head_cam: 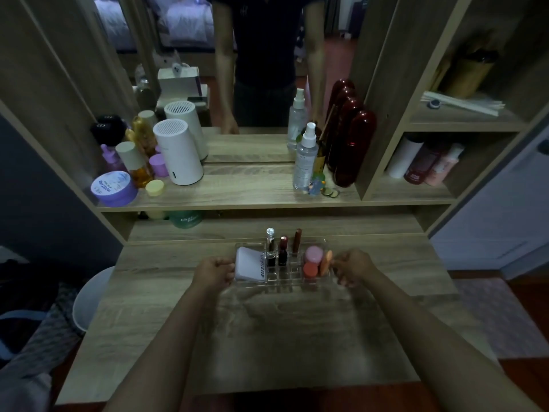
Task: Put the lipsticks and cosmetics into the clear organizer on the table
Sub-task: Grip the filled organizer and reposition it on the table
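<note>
Head view only. Clear organizer (282, 279) resting on the wooden desk (178, 322), towards the far edge, just below the shelf step. Left hand (214, 272) curled against the organizer's left end, right hand (353, 267) curled against its right end; fingers closed on the end walls by the look of it, though the clear plastic makes the exact contact hard to read. Likely gripped at both ends to keep the tray level while sliding or squaring it, so nothing standing tips.

Inside: white packet (249, 263) leaning tilted in the left compartment, too wide to lie flat there. Three upright tubes in the small middle slots: silver-capped tube (270, 248), dark red lipstick (283, 251), brown tube (297, 240), each held vertical by its narrow cell. Right compartment holding pink round pot (313, 253), coral round pot (310, 269) and orange sponge (326, 263) wedged on edge beside them.

No loose cosmetics visible on the desk surface near the hands; filling apparently finished.
</note>
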`<state>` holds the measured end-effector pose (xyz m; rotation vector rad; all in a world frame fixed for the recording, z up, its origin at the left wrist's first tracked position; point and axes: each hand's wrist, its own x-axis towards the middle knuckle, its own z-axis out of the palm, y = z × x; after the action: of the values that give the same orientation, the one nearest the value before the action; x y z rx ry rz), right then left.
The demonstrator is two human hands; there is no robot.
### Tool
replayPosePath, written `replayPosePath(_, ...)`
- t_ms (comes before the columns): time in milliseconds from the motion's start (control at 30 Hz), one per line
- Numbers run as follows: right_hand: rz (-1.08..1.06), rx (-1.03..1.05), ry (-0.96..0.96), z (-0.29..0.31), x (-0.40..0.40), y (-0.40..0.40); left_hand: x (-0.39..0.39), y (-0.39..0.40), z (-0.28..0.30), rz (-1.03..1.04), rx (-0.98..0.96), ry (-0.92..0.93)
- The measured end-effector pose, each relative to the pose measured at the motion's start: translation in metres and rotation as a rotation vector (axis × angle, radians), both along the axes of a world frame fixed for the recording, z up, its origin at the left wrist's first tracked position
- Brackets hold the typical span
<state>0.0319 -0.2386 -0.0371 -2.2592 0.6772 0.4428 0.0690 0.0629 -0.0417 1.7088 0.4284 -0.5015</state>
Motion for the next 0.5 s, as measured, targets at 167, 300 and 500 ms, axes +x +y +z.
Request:
replayPosePath(167, -0.029, 0.003, -0.020, -0.002, -0.001, 0.010, 0.002, 0.002, -0.014, 0.092, -0.025, 0.027)
replayPosePath(300, -0.034, 0.003, -0.026, 0.000, -0.002, 0.011, 0.004, 0.004, -0.024, 0.139, -0.002, 0.006)
replayPosePath(500, 0.015, -0.047, -0.042, -0.002, -0.001, 0.010, 0.006, 0.003, -0.031, 0.171, -0.023, 0.004)
